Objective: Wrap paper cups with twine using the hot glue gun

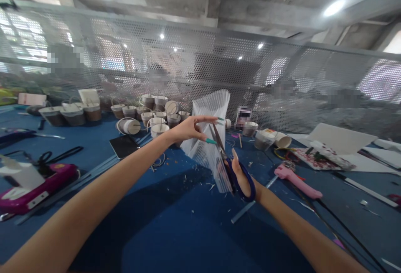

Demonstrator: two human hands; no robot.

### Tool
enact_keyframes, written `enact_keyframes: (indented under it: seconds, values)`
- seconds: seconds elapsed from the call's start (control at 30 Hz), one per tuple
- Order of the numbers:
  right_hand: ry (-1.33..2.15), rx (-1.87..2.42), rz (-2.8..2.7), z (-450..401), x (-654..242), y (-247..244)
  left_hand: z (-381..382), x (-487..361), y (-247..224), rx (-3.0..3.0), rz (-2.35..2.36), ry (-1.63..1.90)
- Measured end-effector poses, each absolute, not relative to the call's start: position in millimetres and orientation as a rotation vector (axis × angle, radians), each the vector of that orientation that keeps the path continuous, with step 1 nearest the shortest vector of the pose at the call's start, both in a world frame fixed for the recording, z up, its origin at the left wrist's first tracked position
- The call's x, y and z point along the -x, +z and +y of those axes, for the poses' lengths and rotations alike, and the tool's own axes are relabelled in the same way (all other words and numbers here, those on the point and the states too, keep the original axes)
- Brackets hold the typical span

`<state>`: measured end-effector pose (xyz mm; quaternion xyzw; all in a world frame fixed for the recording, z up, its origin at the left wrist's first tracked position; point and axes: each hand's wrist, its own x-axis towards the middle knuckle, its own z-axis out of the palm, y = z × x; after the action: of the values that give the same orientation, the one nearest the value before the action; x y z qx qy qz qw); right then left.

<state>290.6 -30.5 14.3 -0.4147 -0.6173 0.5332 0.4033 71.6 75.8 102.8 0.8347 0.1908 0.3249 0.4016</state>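
Observation:
My right hand (242,179) is closed around the dark blue handles of a pair of scissors (232,170). The scissor blades point up and left, slightly parted, against a white, see-through pleated sheet (203,151). My left hand (188,128) is at the sheet's middle, thumb and forefinger curved with a gap between the green-nailed tips. It appears to grip the sheet, with its other fingers hidden. Fanning out above and below that hand, the sheet has a narrower part hanging beside the scissors.
Several small brown-and-white buckets (159,128) stand at the back. A pink glue gun (299,181) lies at right, near a clear strip (247,210). At left are a magenta power strip (40,187) and a black flat object (123,145). Scraps dot the blue table (163,231); a perforated metal screen (175,64) rises behind.

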Motion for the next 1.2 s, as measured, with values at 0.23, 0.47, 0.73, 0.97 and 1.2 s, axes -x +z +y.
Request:
enact_keyframes:
  seconds: [0.23, 0.47, 0.73, 0.97, 1.2]
  values:
    - [1.295, 0.999, -1.585, -25, -295, 8, 71, -72, 105, -2.136, 0.466, 0.807]
    - [1.193, 1.041, -1.652, -26, -295, 12, 73, -71, 104, -2.149, 0.467, 0.803]
    - [1.137, 1.145, -1.725, -37, -290, 26, 73, -70, 106, -2.159, 0.478, 0.797]
    - [1.104, 1.114, -1.735, -36, -289, 29, 70, -69, 110, -2.151, 0.495, 0.786]
    - [1.149, 1.090, -1.719, -35, -290, 25, 69, -68, 111, -2.181, 0.506, 0.765]
